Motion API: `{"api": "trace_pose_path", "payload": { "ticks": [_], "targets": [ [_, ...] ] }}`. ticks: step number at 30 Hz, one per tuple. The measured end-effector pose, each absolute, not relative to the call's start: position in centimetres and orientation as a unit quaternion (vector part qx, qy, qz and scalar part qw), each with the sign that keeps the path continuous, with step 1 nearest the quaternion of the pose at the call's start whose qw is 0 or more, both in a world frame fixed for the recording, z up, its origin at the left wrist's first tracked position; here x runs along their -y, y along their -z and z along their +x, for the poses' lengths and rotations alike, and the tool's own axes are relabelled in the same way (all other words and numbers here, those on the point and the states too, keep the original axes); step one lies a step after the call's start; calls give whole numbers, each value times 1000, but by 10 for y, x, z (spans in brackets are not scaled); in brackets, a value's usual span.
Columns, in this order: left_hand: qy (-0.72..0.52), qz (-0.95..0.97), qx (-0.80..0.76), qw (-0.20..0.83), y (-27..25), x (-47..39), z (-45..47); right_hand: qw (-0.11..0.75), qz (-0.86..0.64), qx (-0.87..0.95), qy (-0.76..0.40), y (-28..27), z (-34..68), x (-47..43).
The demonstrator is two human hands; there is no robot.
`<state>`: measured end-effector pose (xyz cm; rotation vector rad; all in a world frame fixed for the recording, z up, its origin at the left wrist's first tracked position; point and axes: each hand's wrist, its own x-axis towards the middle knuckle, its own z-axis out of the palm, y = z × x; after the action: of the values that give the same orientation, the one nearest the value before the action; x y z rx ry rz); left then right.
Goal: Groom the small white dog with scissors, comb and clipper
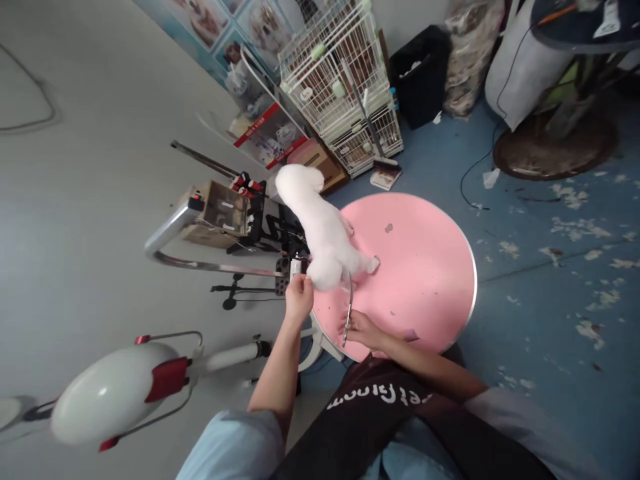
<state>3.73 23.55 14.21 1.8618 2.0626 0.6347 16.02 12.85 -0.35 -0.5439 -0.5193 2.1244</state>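
Observation:
A white, fluffy dog (320, 223) stands at the left side of a round pink grooming table (425, 267), its head pointing away from me. I cannot tell if it is live or a model. My left hand (299, 297) is closed, its fingers pinched at the round tuft of white fur at the dog's near end. In my right hand (363, 329) is a pair of curved grooming scissors (349, 300). Their blades point up toward the fur beside the dog's hind leg, and I cannot tell whether they touch it.
A metal grooming arm (215, 266) reaches in from the left near the table. A white and red dryer (115, 393) hangs at lower left. White wire cages (335, 73), a broom (367, 127) and a black bin (420, 73) stand beyond. Another table (585, 43) is upper right.

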Motion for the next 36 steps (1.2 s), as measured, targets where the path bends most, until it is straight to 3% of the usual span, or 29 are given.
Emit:
{"api": "trace_pose_path", "payload": {
  "ticks": [36],
  "targets": [
    [-290,622,-707,173,-122,-242,31,397,-212,269,-852,11,166,-186]
  ]
}}
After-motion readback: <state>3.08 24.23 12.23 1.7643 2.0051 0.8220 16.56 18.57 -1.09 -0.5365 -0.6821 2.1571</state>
